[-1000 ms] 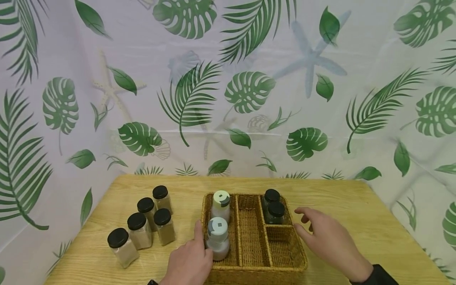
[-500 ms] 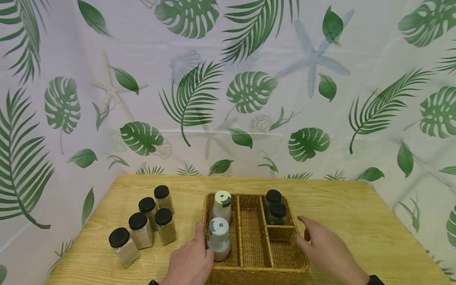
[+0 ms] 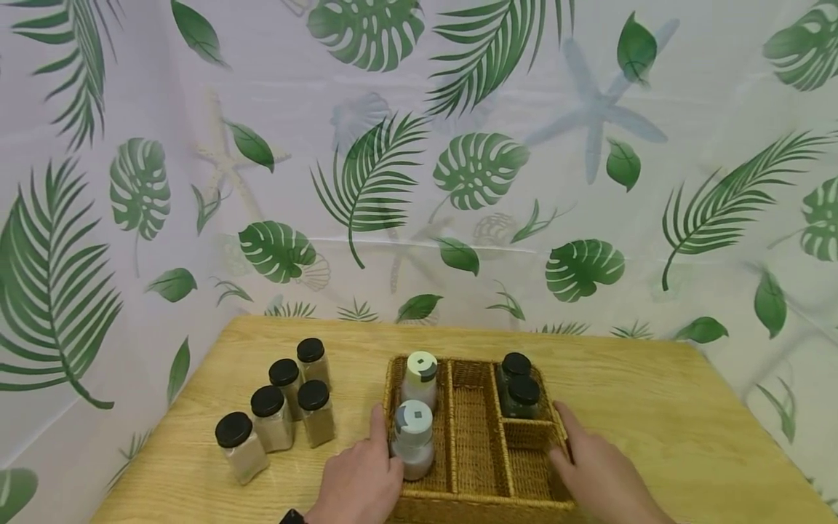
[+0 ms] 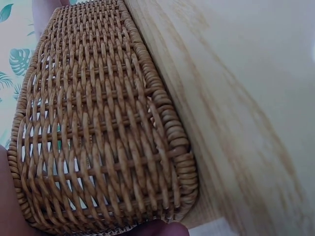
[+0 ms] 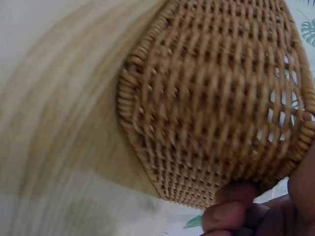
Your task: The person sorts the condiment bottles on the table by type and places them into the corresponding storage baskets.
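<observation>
A wicker basket [image 3: 484, 499] with several compartments rests on the table, its woven sides filling the left wrist view and the right wrist view. At its left side, my left hand [image 3: 361, 473] grips the wall, index finger stretched along the outside. My right hand [image 3: 605, 473] holds the opposite wall, thumb over the rim and fingers outside; curled fingertips [image 5: 224, 216] show by the weave in the right wrist view. The left compartment holds a pale-capped bottle [image 3: 414, 440] in front of a yellowish-capped bottle [image 3: 420, 378]. Two dark jars with black lids [image 3: 524, 393] stand in the back right compartment.
Several square jars with black lids and beige powder, among them a front jar [image 3: 244, 455], stand on the wooden table [image 3: 661, 407] left of the basket. A leaf-patterned cloth [image 3: 419, 182] hangs behind the table and along its left side.
My right hand has closed in from beside the basket onto its right wall. The left hand stays at the left wall. The head view has turned slightly left.
</observation>
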{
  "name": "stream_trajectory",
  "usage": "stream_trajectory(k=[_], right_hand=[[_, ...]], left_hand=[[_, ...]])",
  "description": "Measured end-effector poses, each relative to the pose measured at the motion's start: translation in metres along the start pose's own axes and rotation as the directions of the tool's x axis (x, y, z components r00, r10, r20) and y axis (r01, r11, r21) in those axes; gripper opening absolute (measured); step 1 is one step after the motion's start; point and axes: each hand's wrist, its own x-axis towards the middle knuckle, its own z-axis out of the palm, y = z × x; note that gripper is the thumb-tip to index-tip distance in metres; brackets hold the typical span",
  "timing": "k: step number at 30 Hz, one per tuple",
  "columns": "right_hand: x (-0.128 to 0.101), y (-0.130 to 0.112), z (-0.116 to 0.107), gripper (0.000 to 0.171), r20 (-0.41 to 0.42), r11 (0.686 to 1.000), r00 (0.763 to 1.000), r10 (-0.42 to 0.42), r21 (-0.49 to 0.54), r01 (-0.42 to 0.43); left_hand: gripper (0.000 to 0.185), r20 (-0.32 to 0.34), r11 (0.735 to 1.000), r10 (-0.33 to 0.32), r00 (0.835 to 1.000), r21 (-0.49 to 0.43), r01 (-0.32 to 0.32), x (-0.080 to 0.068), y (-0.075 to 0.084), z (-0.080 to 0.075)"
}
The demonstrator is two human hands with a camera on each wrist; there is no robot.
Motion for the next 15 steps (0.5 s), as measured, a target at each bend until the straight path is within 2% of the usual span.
stream_trajectory(k=[7,12,15], right_hand=[[-0.001,0.004,0.002,0.071,-0.001,0.999,0.999,-0.038,-0.009,0.038],[0.0,0.002,0.002,0.07,0.003,0.999,1.0,-0.027,-0.016,0.027],[0.0,0.001,0.002,0.07,-0.001,0.999,1.0,-0.029,-0.013,0.029]], left_hand=[[0.07,0.005,0.998,0.044,0.999,0.053,-0.044,0.001,0.002,-0.003],[0.067,0.019,0.997,0.059,0.998,0.056,-0.06,-0.004,0.006,-0.017],[0.061,-0.058,0.99,0.096,0.994,0.11,-0.089,-0.011,0.01,-0.032]])
